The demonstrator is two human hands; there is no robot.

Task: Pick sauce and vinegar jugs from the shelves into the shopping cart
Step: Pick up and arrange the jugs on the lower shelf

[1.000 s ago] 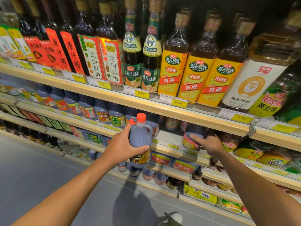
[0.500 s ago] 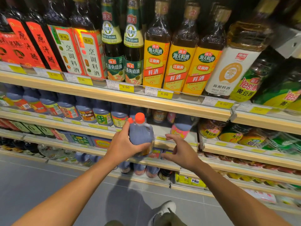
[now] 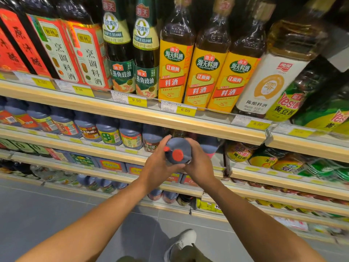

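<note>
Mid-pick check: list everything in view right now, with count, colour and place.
held jug: one, dark with red cap, in front of the second shelf
shelf jugs: a row, dark, second shelf left; count unclear
yellow-label bottles: three, top shelf centre
green-label bottles: two, top shelf, left of the yellow ones
white-label bottle: one, top shelf right
price tags: several, yellow, shelf edges
shoe: one, light grey, on the grey floor
left hand: grips the held jug's left side
right hand: grips its right side

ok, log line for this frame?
left hand: holds jug | right hand: holds jug | jug: in front of shelf | cart: not in view
</note>
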